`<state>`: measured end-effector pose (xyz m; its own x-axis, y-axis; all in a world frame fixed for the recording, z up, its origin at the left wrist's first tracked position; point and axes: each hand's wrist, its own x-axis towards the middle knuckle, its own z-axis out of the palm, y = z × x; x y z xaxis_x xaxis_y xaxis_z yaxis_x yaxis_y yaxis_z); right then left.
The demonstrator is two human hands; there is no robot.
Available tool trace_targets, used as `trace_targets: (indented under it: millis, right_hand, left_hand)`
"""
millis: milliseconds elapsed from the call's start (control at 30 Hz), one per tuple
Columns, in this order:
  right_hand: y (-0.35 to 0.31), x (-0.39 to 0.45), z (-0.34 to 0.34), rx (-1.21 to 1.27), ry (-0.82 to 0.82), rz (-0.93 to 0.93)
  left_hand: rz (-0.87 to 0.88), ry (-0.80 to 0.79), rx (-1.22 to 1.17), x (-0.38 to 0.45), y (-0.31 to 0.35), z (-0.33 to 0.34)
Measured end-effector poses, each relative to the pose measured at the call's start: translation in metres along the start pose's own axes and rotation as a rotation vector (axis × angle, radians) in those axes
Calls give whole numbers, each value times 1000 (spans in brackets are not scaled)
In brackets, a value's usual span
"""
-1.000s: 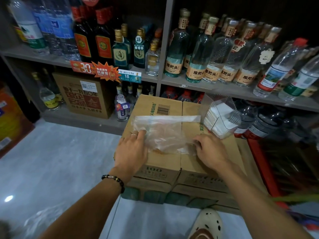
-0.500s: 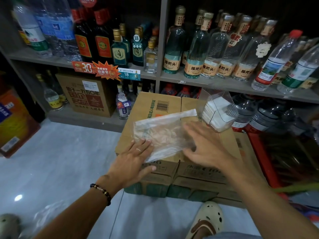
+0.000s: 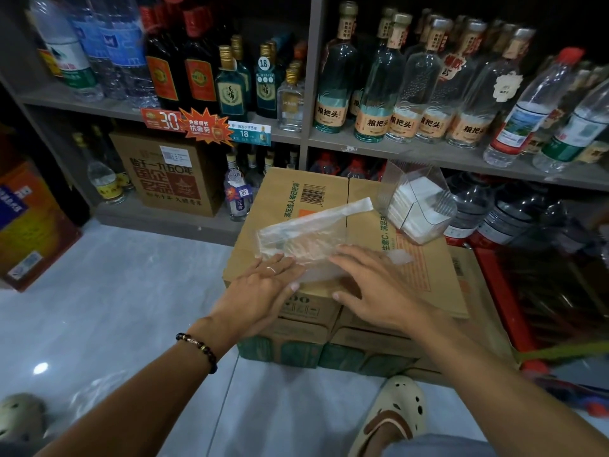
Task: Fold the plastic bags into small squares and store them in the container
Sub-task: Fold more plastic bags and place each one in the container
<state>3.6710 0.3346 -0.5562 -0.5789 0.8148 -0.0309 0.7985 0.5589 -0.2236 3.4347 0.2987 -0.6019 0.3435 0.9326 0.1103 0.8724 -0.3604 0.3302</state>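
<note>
Fingers (image 3: 280, 263) of the left hand (image 3: 260, 291) lie straight and spread, pressing flat on the near-left part of a clear plastic bag (image 3: 303, 239), grasping nothing; a thin ring shows on one finger and a dark bead bracelet (image 3: 197, 346) circles the wrist. Beside it the right hand (image 3: 379, 285) is likewise released, palm down with fingers extended and slightly fanned over the bag's near-right part, thumb reaching toward the box's front edge. Both forearms come up from the bottom of the view and converge on the bag, the two hands near each other, thumbs pointing inward.

The bag lies flattened and partly folded on top of a cardboard box (image 3: 296, 192), stretched slantwise from the left side near the front edge toward the middle of the top; one pale corner pokes out to the right of the right hand. At the box's far-right corner a clear plastic container (image 3: 438, 212) stands tilted, holding a stack of white folded squares (image 3: 408, 206). The box rests on further cartons on a pale tiled floor (image 3: 131, 291). Behind it, grey shelves (image 3: 428, 153) carry rows of bottles, with orange price tags (image 3: 184, 122) clipped to the shelf edge. A cream clog (image 3: 395, 410) shows at the lower right.
</note>
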Motion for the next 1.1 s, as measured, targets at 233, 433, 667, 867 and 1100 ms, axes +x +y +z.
trace_targets:
  millis: [233,433,667,867,1100]
  right_hand:
    - [-19,14,-9,78,-15,2]
    - [-20,29,-30,190,-120,68]
    - [-24,84,-26,-46,92,124]
    - [-25,105,-5,-120,-10,169]
    - [-23,109,0,-130,-15,155]
  left_hand:
    - [-40,-60,30,-10,-9,-15]
    - [15,-219,293,-17,-37,-18]
    - [130,-128,259,-20,-47,-23]
    - [203,-80,261,-21,-57,-19]
    - [55,221,134,-22,-50,-24]
